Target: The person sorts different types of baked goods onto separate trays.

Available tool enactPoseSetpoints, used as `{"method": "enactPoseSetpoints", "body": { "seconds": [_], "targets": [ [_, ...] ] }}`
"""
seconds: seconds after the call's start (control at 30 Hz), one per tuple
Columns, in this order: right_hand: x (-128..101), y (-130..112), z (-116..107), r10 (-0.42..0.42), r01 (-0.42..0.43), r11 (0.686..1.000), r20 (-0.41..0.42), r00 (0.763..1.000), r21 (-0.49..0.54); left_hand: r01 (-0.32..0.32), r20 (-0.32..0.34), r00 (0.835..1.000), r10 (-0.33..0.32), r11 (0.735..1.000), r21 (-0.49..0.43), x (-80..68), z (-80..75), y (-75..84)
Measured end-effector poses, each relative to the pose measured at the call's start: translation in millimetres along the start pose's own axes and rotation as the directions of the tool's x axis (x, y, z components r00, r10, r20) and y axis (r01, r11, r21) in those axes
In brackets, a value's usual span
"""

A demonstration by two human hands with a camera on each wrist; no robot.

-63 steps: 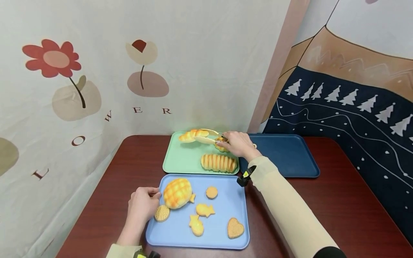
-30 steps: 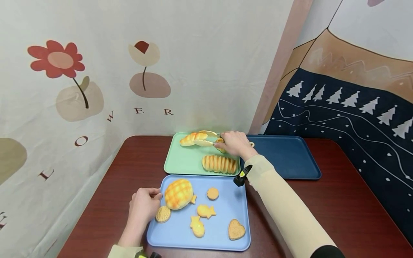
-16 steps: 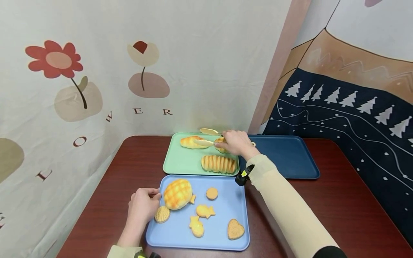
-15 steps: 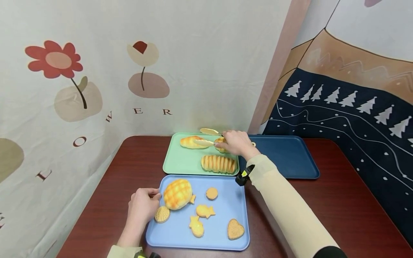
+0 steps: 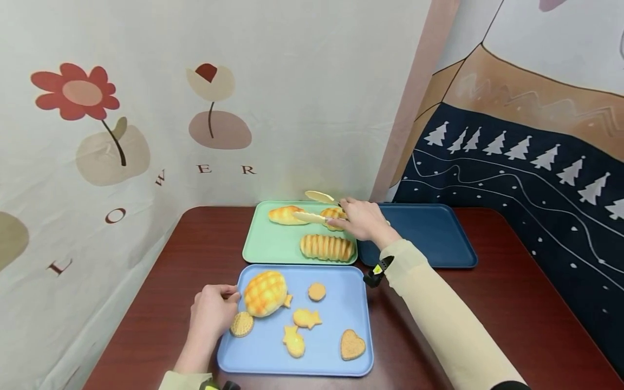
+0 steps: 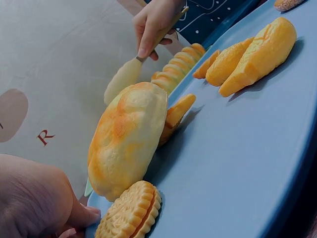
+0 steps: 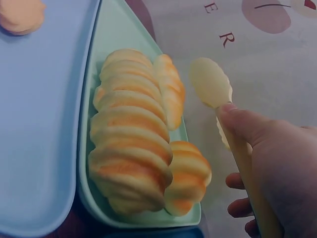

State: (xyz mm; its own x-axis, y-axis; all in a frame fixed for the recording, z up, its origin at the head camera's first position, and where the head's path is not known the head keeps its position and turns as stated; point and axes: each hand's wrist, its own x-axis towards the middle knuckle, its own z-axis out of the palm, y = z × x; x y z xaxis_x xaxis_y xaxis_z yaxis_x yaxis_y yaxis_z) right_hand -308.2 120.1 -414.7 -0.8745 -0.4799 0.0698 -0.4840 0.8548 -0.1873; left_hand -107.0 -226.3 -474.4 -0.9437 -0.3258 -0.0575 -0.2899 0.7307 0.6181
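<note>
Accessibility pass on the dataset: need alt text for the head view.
A right hand holds open tongs over a green tray of bread rolls, while the left hand grips the edge of a light blue tray of cookies.

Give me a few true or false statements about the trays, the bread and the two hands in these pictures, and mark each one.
1. The right hand holds a pair of tongs. True.
2. The tongs grip a bread roll in the air. False: the tongs are open and hold nothing; the long roll lies on the green tray.
3. The dark blue tray carries three cookies. False: nothing shows on it; the cookies lie on the light blue tray.
4. The left hand rests at the edge of the light blue tray, beside the pineapple bun. True.
5. A heart-shaped cookie lies on the light blue tray. True.
</note>
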Motion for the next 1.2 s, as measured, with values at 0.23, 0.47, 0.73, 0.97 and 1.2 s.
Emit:
{"method": "enactPoseSetpoints", "body": {
  "seconds": [0.23, 0.47, 0.73, 0.97, 1.2],
  "targets": [
    [-18, 5, -7, -0.016, 0.017, 1.0, -0.035, 0.999, 0.016, 0.009, 0.006, 1.0, -0.009, 1.0, 0.0, -0.4, -0.6, 1.7],
    [-34, 5, -14, -0.07, 0.074, 0.996, -0.083, 0.994, 0.049, 0.008, 0.005, 1.0, -0.008, 1.0, 0.007, 1.0, 1.2, -1.9],
    [-55, -3, -22, -0.095, 0.105, 0.991, -0.11, 0.989, 0.087, -0.021, -0.011, 1.0, 0.021, 1.0, 0.017, 2.2, 3.2, -2.4],
    [-69, -8, -24, -0.113, 0.127, 0.987, -0.13, 0.985, 0.097, -0.02, -0.001, 1.0, 0.02, 1.0, 0.006, 2.2, 3.5, -3.6],
    [-82, -11, -22, -0.138, 0.157, 0.981, -0.16, 0.977, 0.11, -0.024, 0.002, 1.0, 0.024, 1.0, -0.005, 2.3, 3.4, -3.5]
  ]
}}
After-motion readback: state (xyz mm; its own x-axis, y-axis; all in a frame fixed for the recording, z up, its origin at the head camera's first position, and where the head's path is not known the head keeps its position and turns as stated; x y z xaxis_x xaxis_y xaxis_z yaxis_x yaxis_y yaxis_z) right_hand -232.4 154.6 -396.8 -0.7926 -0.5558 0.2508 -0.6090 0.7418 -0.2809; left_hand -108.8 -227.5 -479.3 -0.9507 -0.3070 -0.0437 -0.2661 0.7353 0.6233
